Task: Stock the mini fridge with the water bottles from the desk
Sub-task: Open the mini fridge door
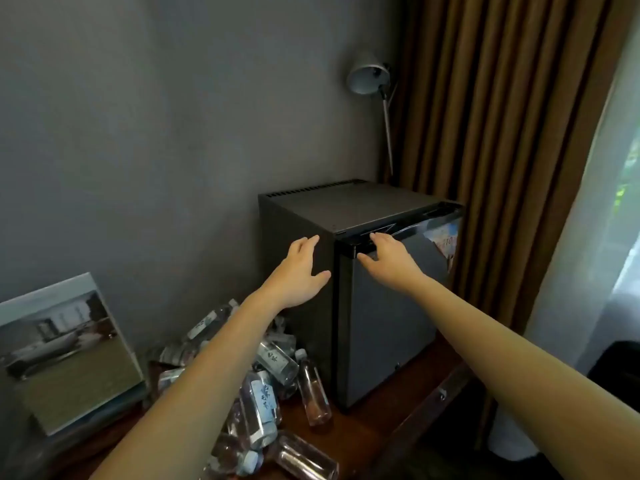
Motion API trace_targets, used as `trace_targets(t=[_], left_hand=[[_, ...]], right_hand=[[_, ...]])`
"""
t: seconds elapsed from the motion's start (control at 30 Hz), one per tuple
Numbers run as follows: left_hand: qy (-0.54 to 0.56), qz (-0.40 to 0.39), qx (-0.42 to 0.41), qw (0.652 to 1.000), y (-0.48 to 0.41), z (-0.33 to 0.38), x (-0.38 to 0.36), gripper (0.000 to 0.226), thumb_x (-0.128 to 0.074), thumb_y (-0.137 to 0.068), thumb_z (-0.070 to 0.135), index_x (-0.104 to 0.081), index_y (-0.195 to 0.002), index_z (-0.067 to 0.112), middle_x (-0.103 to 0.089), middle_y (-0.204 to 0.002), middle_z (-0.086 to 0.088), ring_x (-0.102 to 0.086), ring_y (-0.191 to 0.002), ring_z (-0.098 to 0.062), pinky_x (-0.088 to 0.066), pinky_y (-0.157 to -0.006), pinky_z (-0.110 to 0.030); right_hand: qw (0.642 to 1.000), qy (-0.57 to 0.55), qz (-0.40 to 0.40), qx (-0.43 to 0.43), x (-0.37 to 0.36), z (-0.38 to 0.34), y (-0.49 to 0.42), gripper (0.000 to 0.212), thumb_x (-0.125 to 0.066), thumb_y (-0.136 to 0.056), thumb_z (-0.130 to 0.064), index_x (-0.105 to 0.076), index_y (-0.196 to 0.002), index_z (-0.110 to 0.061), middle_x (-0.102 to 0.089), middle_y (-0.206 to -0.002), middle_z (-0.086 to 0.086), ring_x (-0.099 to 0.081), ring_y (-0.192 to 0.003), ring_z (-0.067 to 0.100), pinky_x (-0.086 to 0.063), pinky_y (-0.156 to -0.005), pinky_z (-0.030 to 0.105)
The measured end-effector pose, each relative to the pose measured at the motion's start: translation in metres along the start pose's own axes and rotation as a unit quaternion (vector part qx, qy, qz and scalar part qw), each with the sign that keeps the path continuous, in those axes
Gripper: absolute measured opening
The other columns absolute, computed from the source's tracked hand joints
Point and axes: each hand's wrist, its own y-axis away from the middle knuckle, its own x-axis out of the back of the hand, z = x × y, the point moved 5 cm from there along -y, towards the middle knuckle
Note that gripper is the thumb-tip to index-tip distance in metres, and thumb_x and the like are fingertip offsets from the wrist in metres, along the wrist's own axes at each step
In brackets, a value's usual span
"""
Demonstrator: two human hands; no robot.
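— Grey matte wall (138, 133) behind, dark wood desk (367, 434) under it all. Far left we've got a framed picture (65, 351) leaning on the wall. What's next?

— Water bottles (273, 362), a loose heap lying on the desk btw the picture and the mini fridge (353, 206). None inside yet, as far as we see. Clear plastic, cylindrical, pale labels, caps on.

— How do we reckon they handle?

— They look full, so some weight each. Thin walls prob. dent under a hard squeeze. Smooth & round, so they'll roll. We'd take one round the mid-body, over the label, not by the cap.

— Hands?

— Left hand (301, 271): fingers straight & spread, holding nothing, at the fridge's upper left side wall. Touching or just off, we can't tell. The fridge is a boxy dark cabinet, vent slots along the back of the top, flat grey door (388, 341) w/ black trim.

— Right hand (388, 258)?

— Fingers on the door's top trim, thumb on the front below. Hooked over the lip or only laid on it, we can't tell. The door looks cracked open at its top right corner, we think.

— Right of that?

— Metal lamp (369, 77), dome shade on a thin stem, behind the fridge. Then a pleated brown curtain (485, 133) and a sheer curtain (571, 271) at the edge.
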Motion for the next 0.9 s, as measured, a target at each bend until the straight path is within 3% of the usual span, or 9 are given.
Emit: trace_targets(t=[0.1, 0.27, 0.43, 0.63, 0.9], left_hand=[[-0.043, 0.001, -0.026, 0.999, -0.022, -0.007, -0.004, 0.071, -0.05, -0.095, 0.03, -0.005, -0.15, 0.02, 0.006, -0.158, 0.004, -0.02, -0.142, -0.023, -0.027, -0.111, -0.036], [-0.092, -0.021, -0.066, 0.993, -0.055, -0.004, -0.022, 0.077, -0.051, -0.094, 0.028, 0.001, -0.149, 0.018, 0.01, -0.158, 0.003, -0.031, -0.137, -0.024, -0.036, -0.106, -0.036], [-0.154, 0.01, -0.079, 0.985, -0.073, -0.006, -0.037, 0.075, -0.051, -0.093, 0.025, -0.001, -0.15, 0.02, 0.005, -0.158, 0.006, -0.047, -0.122, -0.024, -0.049, -0.086, -0.035], [-0.167, 0.077, -0.091, 0.979, -0.073, -0.011, -0.035, 0.07, -0.05, -0.09, 0.012, -0.013, -0.148, 0.024, -0.006, -0.157, 0.013, -0.058, -0.106, -0.018, -0.049, -0.067, -0.029], [-0.165, 0.072, -0.069, 0.981, -0.077, -0.014, -0.037, 0.071, -0.051, -0.088, 0.011, -0.015, -0.148, 0.028, -0.005, -0.155, 0.02, -0.062, -0.093, -0.02, -0.049, -0.063, -0.031]], right_hand=[[1.0, 0.025, 0.008, -0.009, -0.012, -0.003, -0.01, 0.065, -0.048, -0.092, -0.045, -0.027, -0.145, -0.012, -0.031, -0.15, 0.006, -0.028, -0.138, 0.026, -0.031, -0.11, 0.048], [0.997, 0.061, 0.054, -0.003, -0.02, -0.001, -0.008, 0.063, -0.047, -0.091, -0.049, -0.028, -0.144, -0.02, -0.039, -0.145, 0.0, -0.037, -0.126, 0.03, -0.036, -0.104, 0.045], [0.992, 0.095, 0.088, 0.0, -0.019, -0.007, -0.013, 0.056, -0.045, -0.091, -0.051, -0.036, -0.136, -0.019, -0.046, -0.138, 0.0, -0.038, -0.119, 0.028, -0.036, -0.098, 0.041], [0.985, 0.079, 0.15, 0.017, -0.021, -0.005, -0.015, 0.049, -0.051, -0.087, -0.05, -0.044, -0.124, -0.019, -0.055, -0.124, -0.003, -0.043, -0.108, 0.024, -0.041, -0.092, 0.037], [0.981, 0.019, 0.184, 0.061, -0.025, 0.0, -0.018, 0.042, -0.056, -0.085, -0.045, -0.05, -0.117, -0.018, -0.057, -0.114, -0.004, -0.046, -0.1, 0.021, -0.043, -0.087, 0.033]])
